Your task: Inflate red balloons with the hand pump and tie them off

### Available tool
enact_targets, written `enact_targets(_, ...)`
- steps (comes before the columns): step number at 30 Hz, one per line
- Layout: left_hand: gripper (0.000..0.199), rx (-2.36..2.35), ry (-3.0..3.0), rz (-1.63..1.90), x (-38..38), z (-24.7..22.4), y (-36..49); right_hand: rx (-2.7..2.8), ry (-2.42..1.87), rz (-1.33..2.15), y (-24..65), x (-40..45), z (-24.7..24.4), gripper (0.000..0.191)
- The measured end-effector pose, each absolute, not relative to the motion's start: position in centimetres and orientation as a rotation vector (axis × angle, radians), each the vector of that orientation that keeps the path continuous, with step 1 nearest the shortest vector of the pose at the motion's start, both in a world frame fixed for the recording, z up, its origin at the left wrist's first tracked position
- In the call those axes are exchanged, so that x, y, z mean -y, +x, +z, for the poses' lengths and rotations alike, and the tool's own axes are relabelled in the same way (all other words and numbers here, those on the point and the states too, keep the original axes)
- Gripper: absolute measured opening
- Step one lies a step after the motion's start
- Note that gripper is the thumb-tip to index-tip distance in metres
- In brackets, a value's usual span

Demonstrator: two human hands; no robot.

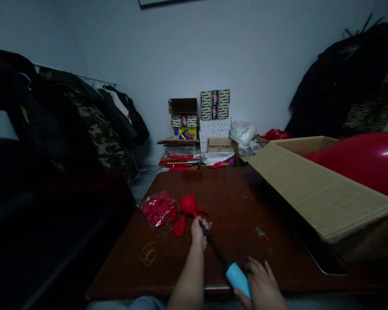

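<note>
My left hand [200, 229] is closed around the black nozzle end of a hand balloon pump [237, 277], pinching the neck of a small, partly filled red balloon [189, 204] there. At the near table edge, my right hand [263, 282] rests along the pump's light blue barrel, thumb on one side and fingers loosely extended on the other. A limp red balloon [179, 226] lies just left of the filled one. Beside them is a clear plastic bag of red balloons [159, 208]. Several yellow rubber bands [148, 253] lie nearer to me.
A large open cardboard box [323, 189] holding big red balloons [368, 159] covers the table's right side. A dark flat device [320, 254] lies beneath its edge. Small colored bits [261, 233] are scattered on the brown table [226, 185]. Stacked boxes [215, 105] stand behind.
</note>
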State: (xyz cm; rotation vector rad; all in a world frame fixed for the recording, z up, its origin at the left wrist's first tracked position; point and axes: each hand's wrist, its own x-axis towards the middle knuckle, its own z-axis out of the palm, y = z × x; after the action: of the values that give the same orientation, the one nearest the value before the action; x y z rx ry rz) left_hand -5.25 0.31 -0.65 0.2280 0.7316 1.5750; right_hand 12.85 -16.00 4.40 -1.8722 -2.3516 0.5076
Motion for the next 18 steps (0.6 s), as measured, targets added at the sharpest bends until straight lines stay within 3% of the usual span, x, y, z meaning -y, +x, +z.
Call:
enact_targets(10,0.019,-0.716,0.252,1.599,-0.5,-0.7,-5.4,2.276,-1.875,0.375,6.9,8.6,5.8,0.048)
enact_targets(18,0.02,-0.743,0.308,1.632,-0.3,-0.9,-5.1,2.267,-1.858,0.314,7.5,10.4,5.0,0.048)
